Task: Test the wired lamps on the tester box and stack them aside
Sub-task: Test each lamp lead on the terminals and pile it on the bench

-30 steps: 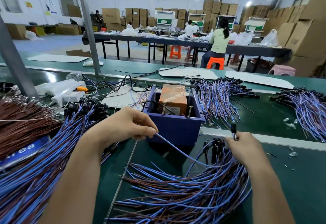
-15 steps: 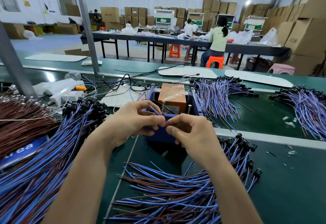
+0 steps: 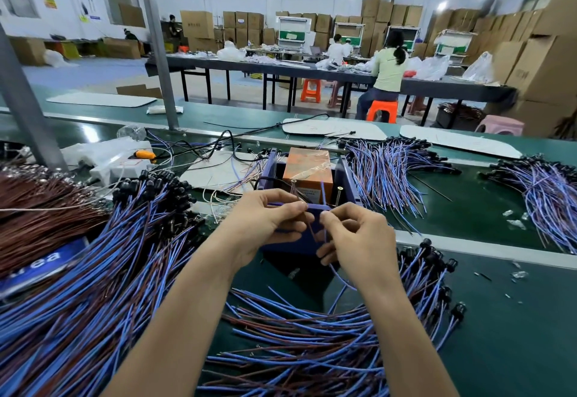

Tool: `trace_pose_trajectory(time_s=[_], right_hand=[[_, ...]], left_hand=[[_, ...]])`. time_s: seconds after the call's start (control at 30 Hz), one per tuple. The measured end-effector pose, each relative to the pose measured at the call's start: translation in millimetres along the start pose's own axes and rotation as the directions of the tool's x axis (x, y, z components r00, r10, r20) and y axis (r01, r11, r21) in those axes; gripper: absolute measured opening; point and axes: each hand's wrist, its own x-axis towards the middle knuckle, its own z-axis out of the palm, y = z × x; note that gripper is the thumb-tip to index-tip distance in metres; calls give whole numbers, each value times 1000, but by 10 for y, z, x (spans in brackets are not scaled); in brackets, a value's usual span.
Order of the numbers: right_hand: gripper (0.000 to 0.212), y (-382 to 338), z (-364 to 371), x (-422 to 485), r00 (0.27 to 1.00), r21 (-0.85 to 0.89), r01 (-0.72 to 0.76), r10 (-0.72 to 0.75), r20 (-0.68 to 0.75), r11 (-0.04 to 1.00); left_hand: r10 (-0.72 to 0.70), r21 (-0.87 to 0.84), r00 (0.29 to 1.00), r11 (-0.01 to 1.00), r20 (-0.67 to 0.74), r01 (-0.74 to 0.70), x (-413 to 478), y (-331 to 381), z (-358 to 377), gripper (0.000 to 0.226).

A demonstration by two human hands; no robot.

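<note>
The tester box (image 3: 349,178) is a dark blue open box with an orange unit (image 3: 307,168) inside and two upright screws at its near edge. My left hand (image 3: 265,225) pinches the brown wire end of one lamp in front of the box. My right hand (image 3: 356,234) pinches the blue wire end (image 3: 324,200), which points up toward the screws. The rest of that lamp's wire runs down under my right palm. A heap of blue and brown wired lamps (image 3: 312,340) lies on the green bench below my wrists.
A large pile of wired lamps (image 3: 93,271) with black heads spreads at the left, beside brown wires (image 3: 37,209). More lamp bundles (image 3: 387,171) lie right of the box and at the far right (image 3: 546,190). A white power strip (image 3: 118,167) sits behind.
My right hand came in from the right to meet the left in front of the box. Both hands now hold the two wire ends apart, raised toward the screws.
</note>
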Motion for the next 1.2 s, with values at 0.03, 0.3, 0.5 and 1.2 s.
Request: trace_pose_trajectory(time_s=[0.03,0.3,0.5,1.2], right_hand=[[17,19,-20,15,999,-9,-40,40,-11,999],[14,141,-109,85,970,-117,-235,241,35,965],[15,196,-78,104,969,-124,-238,244,34,963],[15,17,-104,12,888,89,-234,175,426,968]], left_hand=[[-23,9,1000,1000,-2,23,15,-22,-12,8],[-103,124,991,986,-85,113,131,-177,-105,17],[-105,139,990,983,-96,118,143,-176,-122,17],[-40,97,985,995,168,24,9,26,-242,13]])
